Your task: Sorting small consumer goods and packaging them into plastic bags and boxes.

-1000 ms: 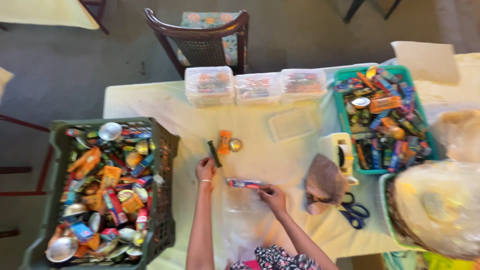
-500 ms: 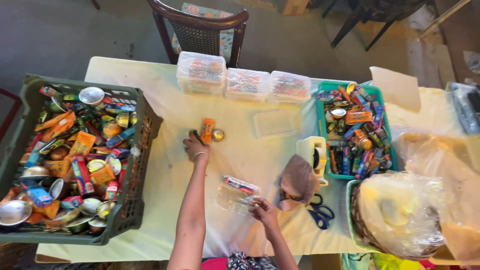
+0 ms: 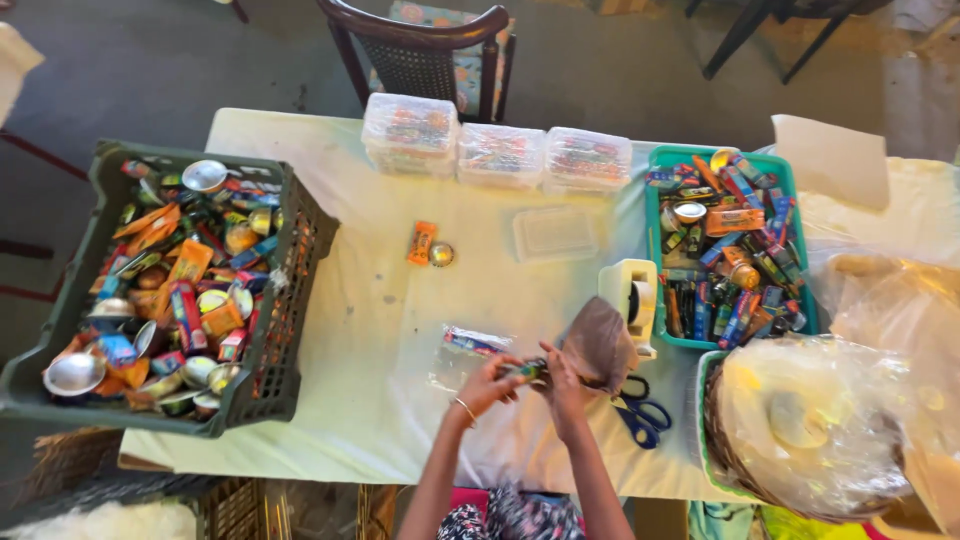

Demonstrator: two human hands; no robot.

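Hands at the counter's (image 3: 360, 330) near edge: my left hand (image 3: 487, 383) and right hand (image 3: 563, 377) together pinch a small dark packet (image 3: 528, 372) between fingertips. Just beside them lie a clear bag (image 3: 462, 352), scissors (image 3: 640, 412) and a tape dispenser (image 3: 630, 300).

Loads of packaging here. An orange packet (image 3: 422, 242) lies mid-table beside a small round gold foil thing (image 3: 441, 254). A clear flat pouch (image 3: 466, 350) with colourful bits lies near the front. Three clear lidded tubs (image 3: 495, 152) of bright wrappers line the back edge. The teal tray (image 3: 665, 160) and dark green crate (image 3: 290, 300) are stuffed with multicoloured packets and foil cups.
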